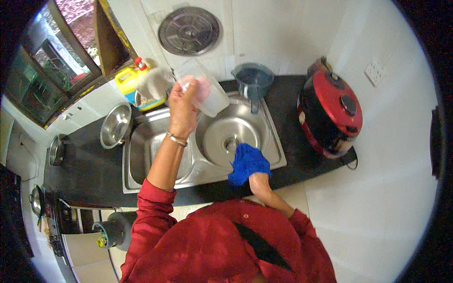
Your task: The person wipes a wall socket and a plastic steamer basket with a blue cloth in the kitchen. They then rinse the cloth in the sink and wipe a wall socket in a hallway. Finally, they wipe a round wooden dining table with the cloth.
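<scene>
My left hand (pixel 184 106) grips a translucent plastic container (pixel 216 100) by its rim or wall, raised over the back of a stainless steel double sink (pixel 196 168). A bracelet circles that wrist. At the sink's front right edge, a crumpled blue cloth (pixel 248 162) covers the fingers of my right hand (pixel 259 181), which holds it. The round bowl of the sink lies behind the cloth, its drain (pixel 231 144) partly in sight. A grey transparent plastic jug (pixel 253 83) stands behind the sink on the right.
On the right of the black countertop (pixel 88 169) stands a red and black electric cooker (pixel 331 113). A steel bowl (pixel 116 125) leans at the sink's left, near a yellow detergent jug (pixel 132 83) with a cloth over it. A round metal lid (pixel 189 31) rests against the wall.
</scene>
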`<state>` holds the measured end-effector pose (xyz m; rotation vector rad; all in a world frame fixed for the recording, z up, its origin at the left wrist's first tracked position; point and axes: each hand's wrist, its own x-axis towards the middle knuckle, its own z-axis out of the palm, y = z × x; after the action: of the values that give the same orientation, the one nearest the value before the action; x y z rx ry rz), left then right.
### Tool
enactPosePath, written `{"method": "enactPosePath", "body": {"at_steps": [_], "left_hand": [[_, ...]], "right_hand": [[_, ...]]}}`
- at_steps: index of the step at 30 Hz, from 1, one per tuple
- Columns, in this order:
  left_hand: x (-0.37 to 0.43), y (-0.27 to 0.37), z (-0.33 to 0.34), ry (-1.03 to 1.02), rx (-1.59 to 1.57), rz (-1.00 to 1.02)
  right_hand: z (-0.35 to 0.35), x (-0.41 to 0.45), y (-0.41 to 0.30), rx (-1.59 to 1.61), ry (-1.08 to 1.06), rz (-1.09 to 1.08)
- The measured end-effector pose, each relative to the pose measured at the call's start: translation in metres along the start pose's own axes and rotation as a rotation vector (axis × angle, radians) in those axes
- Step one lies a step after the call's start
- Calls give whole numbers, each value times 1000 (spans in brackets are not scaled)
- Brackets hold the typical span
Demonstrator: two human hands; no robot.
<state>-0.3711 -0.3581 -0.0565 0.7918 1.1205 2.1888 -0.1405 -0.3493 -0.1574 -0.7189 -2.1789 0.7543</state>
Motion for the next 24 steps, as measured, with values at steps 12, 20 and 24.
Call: {"method": "enactPosePath", "body": {"at_steps": [12, 20, 24], "left_hand": [[129, -36, 10, 13, 1562, 712], [181, -58, -14, -58, 1727, 745], [196, -55, -16, -65, 1757, 726]], "right_hand": [[-3, -28, 37, -363, -79, 134], [-6, -35, 41, -412, -101, 211], [-3, -34, 42, -420, -104, 227]]}}
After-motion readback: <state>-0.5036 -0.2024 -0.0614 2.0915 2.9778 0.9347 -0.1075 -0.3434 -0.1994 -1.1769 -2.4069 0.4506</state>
